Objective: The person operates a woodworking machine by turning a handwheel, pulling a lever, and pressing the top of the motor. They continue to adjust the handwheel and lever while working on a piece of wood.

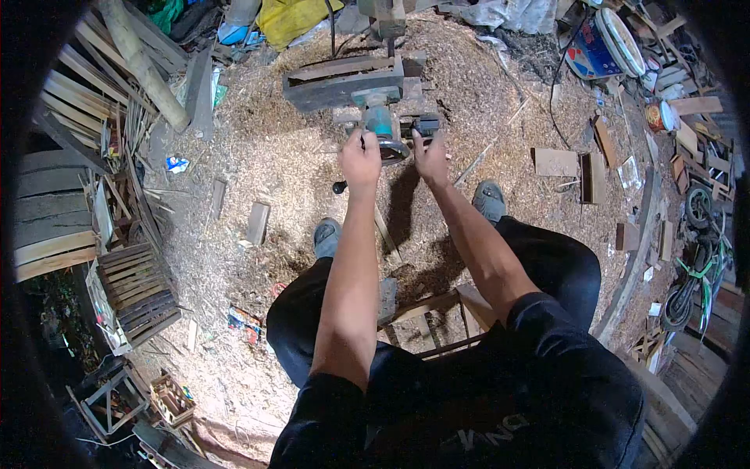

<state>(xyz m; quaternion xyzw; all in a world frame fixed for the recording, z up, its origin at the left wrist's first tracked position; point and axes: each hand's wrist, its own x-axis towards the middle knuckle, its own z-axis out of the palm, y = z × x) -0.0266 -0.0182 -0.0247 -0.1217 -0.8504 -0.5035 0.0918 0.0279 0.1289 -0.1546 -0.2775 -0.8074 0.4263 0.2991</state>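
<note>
My left hand [361, 162] is closed at the left rim of a dark handwheel [394, 152], on the near side of a green machine body [378, 119]. My right hand [431, 159] is closed around a black handle [426, 125] just right of the wheel. Beyond them a long wooden workpiece [332, 94] with a slot along its top lies across the machine. Over its right end a vertical tool [391, 47] comes down from the machine head [387, 16]. A black knob [339, 187] sticks out below my left wrist.
Wood shavings [266, 133] cover the ground. My shoes stand either side of the machine, and a wooden stool frame [426, 305] is beneath me. Wood offcuts [556, 162] lie right, another block [258, 223] left. Stacked boards [55, 203], a paint bucket [605, 47] and a cable [555, 94] are around.
</note>
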